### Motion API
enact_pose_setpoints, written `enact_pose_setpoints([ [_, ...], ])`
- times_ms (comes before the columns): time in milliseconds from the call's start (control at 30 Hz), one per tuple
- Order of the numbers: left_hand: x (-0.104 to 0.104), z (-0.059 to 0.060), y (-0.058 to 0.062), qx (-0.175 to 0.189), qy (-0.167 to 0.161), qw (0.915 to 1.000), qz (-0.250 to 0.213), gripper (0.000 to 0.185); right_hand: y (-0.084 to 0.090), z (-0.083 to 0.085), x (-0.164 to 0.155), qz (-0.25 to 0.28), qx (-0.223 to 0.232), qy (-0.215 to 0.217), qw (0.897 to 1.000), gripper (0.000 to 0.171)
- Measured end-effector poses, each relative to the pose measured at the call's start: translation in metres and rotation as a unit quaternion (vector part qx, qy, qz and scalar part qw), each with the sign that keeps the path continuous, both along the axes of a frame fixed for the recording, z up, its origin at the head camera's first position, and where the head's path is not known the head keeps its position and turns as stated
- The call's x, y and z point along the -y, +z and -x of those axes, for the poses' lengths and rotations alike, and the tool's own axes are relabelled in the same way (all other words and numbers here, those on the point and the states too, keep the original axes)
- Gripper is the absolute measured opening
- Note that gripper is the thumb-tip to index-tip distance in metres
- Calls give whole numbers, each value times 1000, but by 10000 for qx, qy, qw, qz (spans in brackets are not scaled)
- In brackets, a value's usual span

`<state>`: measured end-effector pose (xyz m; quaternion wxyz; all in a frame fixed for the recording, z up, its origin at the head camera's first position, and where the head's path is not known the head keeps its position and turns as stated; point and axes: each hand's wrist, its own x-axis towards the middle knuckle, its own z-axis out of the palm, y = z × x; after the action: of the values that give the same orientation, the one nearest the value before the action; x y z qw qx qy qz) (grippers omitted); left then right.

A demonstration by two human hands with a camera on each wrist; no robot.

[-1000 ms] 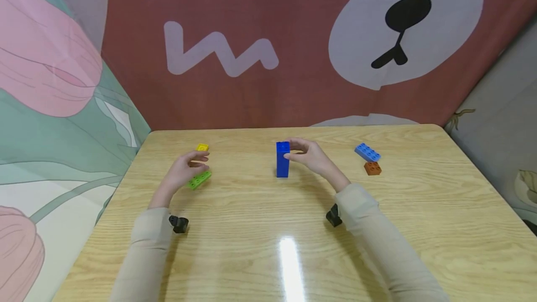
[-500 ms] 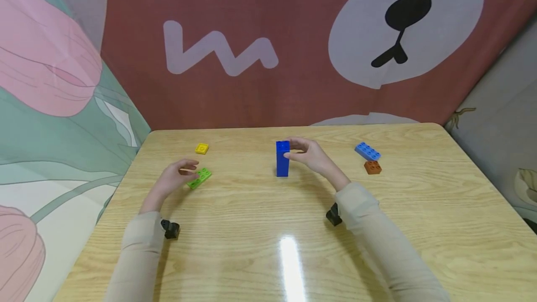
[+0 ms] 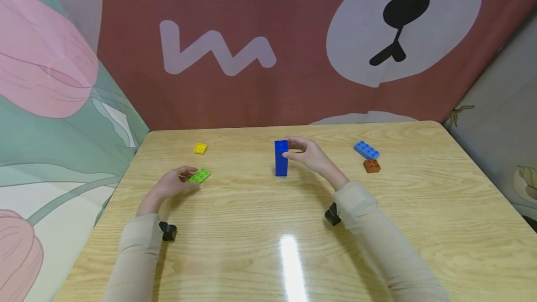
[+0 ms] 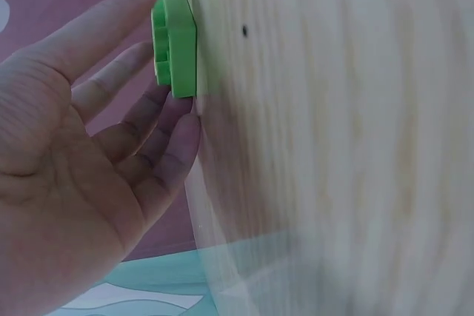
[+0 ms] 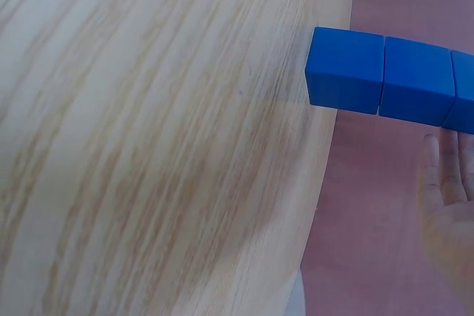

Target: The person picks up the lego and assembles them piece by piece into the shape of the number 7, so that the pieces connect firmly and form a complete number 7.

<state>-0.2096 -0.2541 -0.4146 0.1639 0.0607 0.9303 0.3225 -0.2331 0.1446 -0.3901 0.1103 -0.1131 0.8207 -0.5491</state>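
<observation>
On the left of the table, my left hand [image 3: 169, 184] reaches round a flat lime-green building brick [image 3: 199, 176]. In the left wrist view, the thumb lies by one end of the green brick [image 4: 178, 35] and the loosely bent fingers by the other; a firm grip is not visible. Near the middle stands an upright tower of stacked dark-blue bricks [image 3: 281, 162]. My right hand [image 3: 308, 154] holds its upper part between thumb and fingers from the right. The right wrist view shows the blue tower [image 5: 381, 73] and part of the right hand [image 5: 452, 205].
A yellow brick [image 3: 200, 148] lies behind the green one. At the right, a lighter blue brick [image 3: 367, 150] and a brown brick [image 3: 371, 166] lie close together. A printed cloth [image 3: 235, 97] hangs behind the wooden table [image 3: 235, 246].
My left hand has moved back from near the yellow brick, down toward the green brick, and its fingers now straddle it. My right hand stays at the blue tower.
</observation>
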Motion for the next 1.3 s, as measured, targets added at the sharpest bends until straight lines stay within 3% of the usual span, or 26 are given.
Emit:
enact_pose_setpoints([
  [400, -7, 3, -3, -104, 249, 9990, 353, 55, 1, -1, 0, -4, -15, 34, 10000, 58],
  [867, -40, 4, 17, -345, 148, 9981, -496, 53, 1, -3, 1, 162, -73, 109, 9998, 54],
  [1100, -66, 4, 33, -317, 322, 9940, -993, 53, 1, -2, 1, 206, -166, 146, 9995, 54],
  [1300, -89, 2, 45, -578, 252, 9888, -1350, 51, 2, -3, 0, 194, -162, 141, 9996, 56],
])
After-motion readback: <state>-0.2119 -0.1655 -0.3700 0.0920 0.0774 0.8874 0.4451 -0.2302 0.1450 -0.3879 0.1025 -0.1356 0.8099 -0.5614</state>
